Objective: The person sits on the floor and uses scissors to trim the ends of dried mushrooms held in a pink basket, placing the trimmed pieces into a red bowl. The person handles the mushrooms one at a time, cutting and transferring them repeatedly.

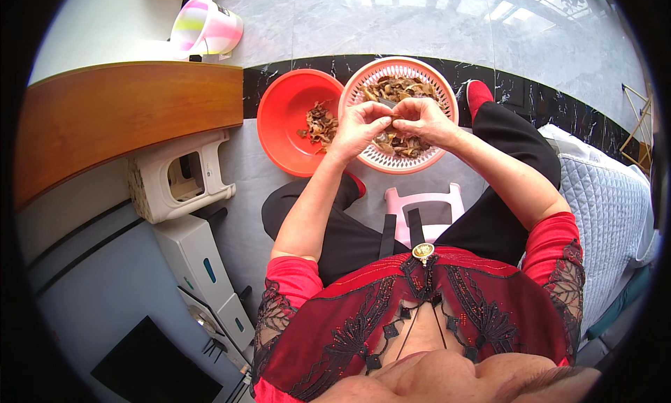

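Both hands meet above the pink perforated basket (pixel 369 82): left hand (pixel 358 127) and right hand (pixel 423 120) pinch one small brown piece (pixel 388 118) between their fingertips. One round plastic basket, lattice-walled, holds a heap of brown, curled dried pieces (pixel 400 89). One smooth red plastic basin (pixel 283 116) touching its left side holds a smaller heap. Both stand on the grey stone floor (pixel 391 19). One pink stool (pixel 426 204) sits under the person. One striped pastel tub (pixel 206 26) lies upper left.

The grey floor (pixel 251 165) carries a red basin (pixel 283 116), a pink colander (pixel 447 99), a pink stool (pixel 426 197) and a white stool (pixel 178 176).
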### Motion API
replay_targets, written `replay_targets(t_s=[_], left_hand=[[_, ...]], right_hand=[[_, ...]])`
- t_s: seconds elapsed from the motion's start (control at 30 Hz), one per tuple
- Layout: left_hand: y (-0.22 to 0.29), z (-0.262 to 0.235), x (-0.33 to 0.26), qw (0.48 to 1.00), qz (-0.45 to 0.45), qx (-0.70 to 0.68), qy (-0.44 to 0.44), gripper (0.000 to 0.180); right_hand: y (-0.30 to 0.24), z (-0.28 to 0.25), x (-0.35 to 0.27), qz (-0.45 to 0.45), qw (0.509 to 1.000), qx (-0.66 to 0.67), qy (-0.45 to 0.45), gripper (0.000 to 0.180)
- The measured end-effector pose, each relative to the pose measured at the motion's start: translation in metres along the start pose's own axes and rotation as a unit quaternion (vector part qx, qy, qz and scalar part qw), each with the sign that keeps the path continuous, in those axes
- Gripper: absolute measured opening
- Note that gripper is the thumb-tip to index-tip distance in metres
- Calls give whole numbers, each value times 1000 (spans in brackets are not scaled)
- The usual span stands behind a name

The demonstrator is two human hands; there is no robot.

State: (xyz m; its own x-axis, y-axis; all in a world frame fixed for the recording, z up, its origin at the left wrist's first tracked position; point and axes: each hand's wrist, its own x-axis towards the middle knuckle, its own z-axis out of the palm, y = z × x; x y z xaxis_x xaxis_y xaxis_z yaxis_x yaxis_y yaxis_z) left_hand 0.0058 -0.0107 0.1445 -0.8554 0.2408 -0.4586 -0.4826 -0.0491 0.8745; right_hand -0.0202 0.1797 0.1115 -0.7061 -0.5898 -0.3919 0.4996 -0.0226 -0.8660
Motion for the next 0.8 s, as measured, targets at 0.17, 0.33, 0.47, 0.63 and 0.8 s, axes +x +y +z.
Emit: replay_targets(t_s=[0.17, 0.33, 0.47, 0.63, 0.8], left_hand=[[-1, 2, 2, 1000, 8, 13, -2, 16], [-4, 1, 6, 998, 9, 63, 4, 21], [-7, 2, 9, 997, 25, 71, -16, 20], [-13, 6, 12, 997, 67, 29, -14, 14], [-15, 12, 12, 995, 99, 21, -16, 14]], right_hand=[[6, 1, 1, -35, 998, -38, 29, 10], [5, 5, -1, -31, 997, -59, 46, 10], [3, 6, -2, -25, 996, -60, 54, 10], [2, 7, -3, -29, 996, -46, 66, 10], [0, 6, -3, -9, 997, -20, 78, 11]])
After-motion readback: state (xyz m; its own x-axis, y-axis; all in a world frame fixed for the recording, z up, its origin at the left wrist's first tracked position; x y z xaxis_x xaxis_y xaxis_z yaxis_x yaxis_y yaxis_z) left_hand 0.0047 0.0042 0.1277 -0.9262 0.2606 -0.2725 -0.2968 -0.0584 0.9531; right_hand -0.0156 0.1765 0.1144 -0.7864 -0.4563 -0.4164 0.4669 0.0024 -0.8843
